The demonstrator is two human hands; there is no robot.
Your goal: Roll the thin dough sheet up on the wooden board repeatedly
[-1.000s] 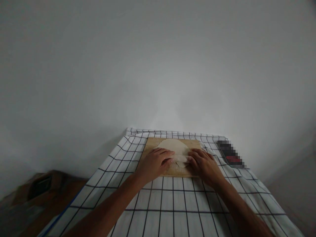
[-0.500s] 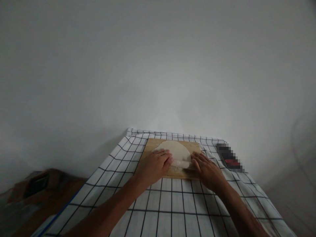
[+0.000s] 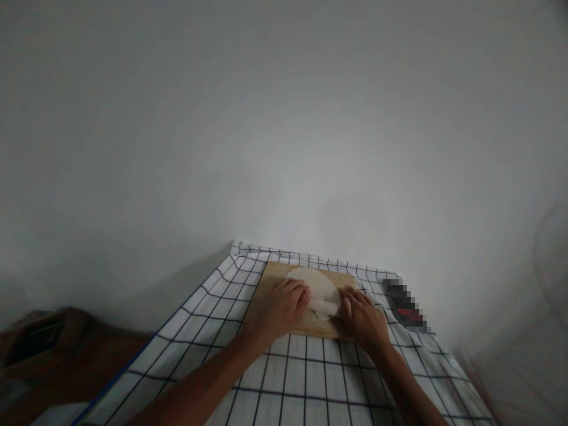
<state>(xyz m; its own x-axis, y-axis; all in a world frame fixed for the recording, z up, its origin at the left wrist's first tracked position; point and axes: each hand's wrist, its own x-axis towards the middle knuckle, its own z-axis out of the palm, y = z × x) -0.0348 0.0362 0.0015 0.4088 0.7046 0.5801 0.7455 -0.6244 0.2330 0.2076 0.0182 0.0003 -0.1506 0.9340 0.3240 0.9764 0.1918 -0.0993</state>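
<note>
- While the left hand (image 3: 284,305) is curling over one end of a pale roller (image 3: 323,307), its fingers are closing narrowly around it.
- The right hand (image 3: 364,316) is bending over the opposite end, also holding the roller; its fingertips are partly hiding that end.
- The roller's middle length is showing between the two hands and is lying crosswise.
- A flat, rounded dough sheet (image 3: 317,285) is spreading just beyond the roller, its near part passing out of sight there.
- A wooden board (image 3: 310,327) is carrying dough and roller.
- A cloth-covered surface (image 3: 306,381), bearing dark grid lines, is supporting the board.
- A dark, pixelated object (image 3: 403,303) with a red patch is lying to the board's right.
- A pale wall (image 3: 284,118) is rising behind.
</note>
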